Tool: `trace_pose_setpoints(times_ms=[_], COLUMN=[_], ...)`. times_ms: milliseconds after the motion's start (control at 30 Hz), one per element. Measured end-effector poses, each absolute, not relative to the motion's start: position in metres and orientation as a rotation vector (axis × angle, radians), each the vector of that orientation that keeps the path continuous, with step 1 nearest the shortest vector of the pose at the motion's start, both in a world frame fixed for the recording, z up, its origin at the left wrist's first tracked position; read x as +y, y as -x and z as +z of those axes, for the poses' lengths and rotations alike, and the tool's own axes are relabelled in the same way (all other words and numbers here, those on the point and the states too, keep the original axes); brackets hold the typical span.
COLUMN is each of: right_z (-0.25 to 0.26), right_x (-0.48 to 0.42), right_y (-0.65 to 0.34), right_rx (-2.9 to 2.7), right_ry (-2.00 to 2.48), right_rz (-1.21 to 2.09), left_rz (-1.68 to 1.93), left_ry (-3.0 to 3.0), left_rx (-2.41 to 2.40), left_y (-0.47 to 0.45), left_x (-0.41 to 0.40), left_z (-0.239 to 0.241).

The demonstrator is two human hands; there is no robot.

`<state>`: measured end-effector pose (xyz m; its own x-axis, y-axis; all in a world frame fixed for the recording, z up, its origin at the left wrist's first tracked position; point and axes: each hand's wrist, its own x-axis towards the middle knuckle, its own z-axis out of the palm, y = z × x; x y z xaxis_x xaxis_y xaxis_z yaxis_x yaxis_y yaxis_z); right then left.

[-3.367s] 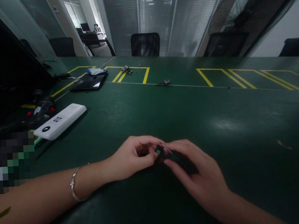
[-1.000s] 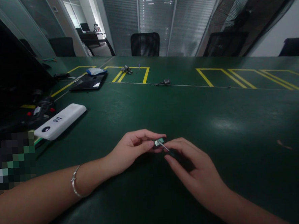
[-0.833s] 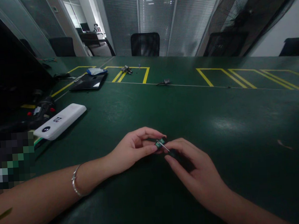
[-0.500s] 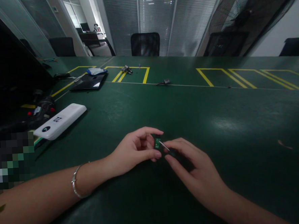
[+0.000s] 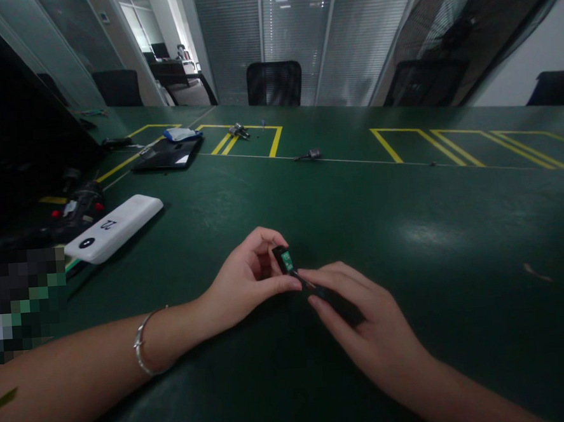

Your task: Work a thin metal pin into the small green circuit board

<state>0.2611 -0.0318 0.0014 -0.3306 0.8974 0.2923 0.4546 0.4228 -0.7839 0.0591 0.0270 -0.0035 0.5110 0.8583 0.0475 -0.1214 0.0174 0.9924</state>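
Observation:
Between the thumb and forefinger of my left hand is a small green circuit board set in a black housing. It is tilted, with its green face showing. My right hand grips a screwdriver with a thin metal shaft and a dark handle, mostly hidden by the fingers. The shaft's tip is at the lower edge of the board; whether it touches cannot be made out. Both hands are just above the green table.
A white power bank marked 22 lies at left, by a dark device with red knobs. Farther back are a black tablet, a blue-white packet, metal parts and a small motor-like part. Chairs stand behind the table.
My left hand has tilted the board and shifted it slightly left and up, baring more of its black housing. The screwdriver tip has dropped from the board's face to its lower edge.

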Motion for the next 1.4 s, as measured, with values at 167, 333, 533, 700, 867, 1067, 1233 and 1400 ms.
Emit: trace_pose_setpoints(times_ms=[167, 333, 533, 700, 867, 1067, 1233, 1400], right_z=[0.0000, 0.0008, 0.0009, -0.0003, -0.0001, 0.0004, -0.0013, -0.0016], right_x=[-0.0321, -0.0322, -0.0304, -0.0308, -0.0309, -0.0330, -0.0325, -0.0307], right_y=[-0.2608, -0.2618, -0.2621, -0.2626, -0.2613, -0.2631, -0.2624, -0.2615], right_rx=[-1.923, -1.902, -1.904, -1.929, -1.904, -1.905, -1.905, -1.905], right_ry=[1.162, 1.150, 1.131, 1.106, 1.087, 1.080, 1.041, 1.049], right_rz=[0.749, 0.753, 0.746, 0.716, 0.742, 0.762, 0.755, 0.749], left_rz=[0.876, 0.906, 0.850, 0.874, 0.888, 0.891, 0.923, 0.923], left_ry=[-1.350, -1.303, -1.299, -1.336, -1.275, -1.215, -1.137, -1.150], left_rx=[0.663, 0.599, 0.597, 0.595, 0.572, 0.550, 0.566, 0.560], left_y=[-0.0597, -0.0614, -0.0600, -0.0597, -0.0608, -0.0612, -0.0624, -0.0620], left_x=[0.0279, 0.0277, 0.0254, 0.0267, 0.0244, 0.0226, 0.0222, 0.0224], left_z=[-0.0035, -0.0015, 0.0010, 0.0028, 0.0051, 0.0059, 0.0020, 0.0013])
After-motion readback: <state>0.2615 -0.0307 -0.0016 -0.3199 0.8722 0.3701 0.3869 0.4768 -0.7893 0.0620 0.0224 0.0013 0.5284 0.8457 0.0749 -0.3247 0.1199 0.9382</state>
